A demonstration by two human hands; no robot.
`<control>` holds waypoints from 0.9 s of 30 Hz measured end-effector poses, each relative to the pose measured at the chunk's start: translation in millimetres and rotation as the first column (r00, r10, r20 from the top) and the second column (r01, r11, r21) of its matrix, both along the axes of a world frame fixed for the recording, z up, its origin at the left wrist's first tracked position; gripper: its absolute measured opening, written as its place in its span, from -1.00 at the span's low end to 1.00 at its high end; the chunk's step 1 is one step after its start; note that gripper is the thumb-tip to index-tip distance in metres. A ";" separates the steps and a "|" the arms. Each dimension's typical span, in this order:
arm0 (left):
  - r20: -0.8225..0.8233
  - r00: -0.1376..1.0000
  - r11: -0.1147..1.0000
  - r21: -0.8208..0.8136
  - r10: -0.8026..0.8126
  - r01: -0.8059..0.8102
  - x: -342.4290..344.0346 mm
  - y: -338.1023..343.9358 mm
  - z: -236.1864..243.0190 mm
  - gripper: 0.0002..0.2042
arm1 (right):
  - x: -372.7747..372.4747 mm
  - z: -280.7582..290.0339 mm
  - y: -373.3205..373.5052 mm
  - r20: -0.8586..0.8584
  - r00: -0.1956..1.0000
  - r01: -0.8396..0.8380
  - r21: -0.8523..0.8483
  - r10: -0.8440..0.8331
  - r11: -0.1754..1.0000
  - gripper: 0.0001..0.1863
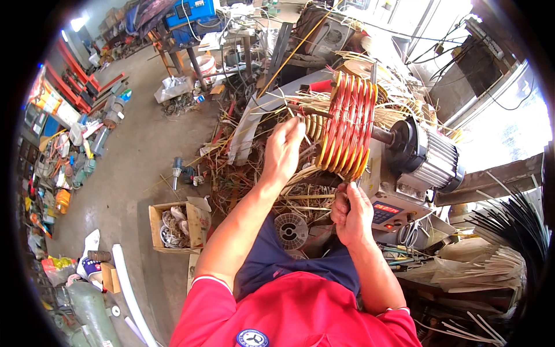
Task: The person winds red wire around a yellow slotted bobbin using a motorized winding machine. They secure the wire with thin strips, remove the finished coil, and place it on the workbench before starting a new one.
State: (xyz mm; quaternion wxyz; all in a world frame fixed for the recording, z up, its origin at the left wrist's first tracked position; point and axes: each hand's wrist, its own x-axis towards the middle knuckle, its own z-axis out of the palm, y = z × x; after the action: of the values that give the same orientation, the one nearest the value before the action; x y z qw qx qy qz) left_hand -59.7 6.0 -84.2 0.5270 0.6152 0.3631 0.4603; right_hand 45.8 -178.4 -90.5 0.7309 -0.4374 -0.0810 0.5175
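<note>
While the left hand [283, 151] reaches up with its fingers pinched narrow around thin yellowish strands just beside the winding former [346, 130], the right hand [351, 215] sits lower, curled closed around something small beneath the former; what it grips I cannot tell. The former is a stack of yellow ribs wound with bands of red-orange copper wire, standing on edge on a shaft that runs to the grey finned motor [430, 156] at its right. Under the motor is a control box [388, 211] with a red display, and a pair of scissors [409, 233] lies on the cluttered surface [451, 263] near the right wrist. An empty grey spool [291, 230] rests by the person's knee. Further left, an open cardboard box [173, 225] stands on the concrete floor [133, 168].
</note>
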 end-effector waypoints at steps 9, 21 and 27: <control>0.433 0.900 0.806 -0.547 0.040 0.228 25.6 5.2 34.1 -0.77 | -0.5 -2.0 -0.1 0.032 0.999 0.026 -0.021 -0.025 0.999 -0.76; 0.452 0.892 0.721 -0.629 0.033 0.292 32.4 35.3 25.5 -0.78 | -0.7 -2.0 2.3 0.037 0.999 0.032 -0.029 -0.031 0.999 -0.75; 0.432 0.901 0.765 -0.597 0.051 0.243 21.8 27.5 13.6 -0.82 | -1.0 -0.7 1.0 0.034 0.999 0.028 -0.023 -0.028 0.999 -0.76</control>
State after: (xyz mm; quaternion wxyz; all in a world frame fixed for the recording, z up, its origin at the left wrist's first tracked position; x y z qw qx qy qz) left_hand -37.8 33.5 -70.7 0.7931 0.3030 0.3415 0.4033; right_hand 44.7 -177.3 -91.2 0.7313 -0.4560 -0.0811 0.5006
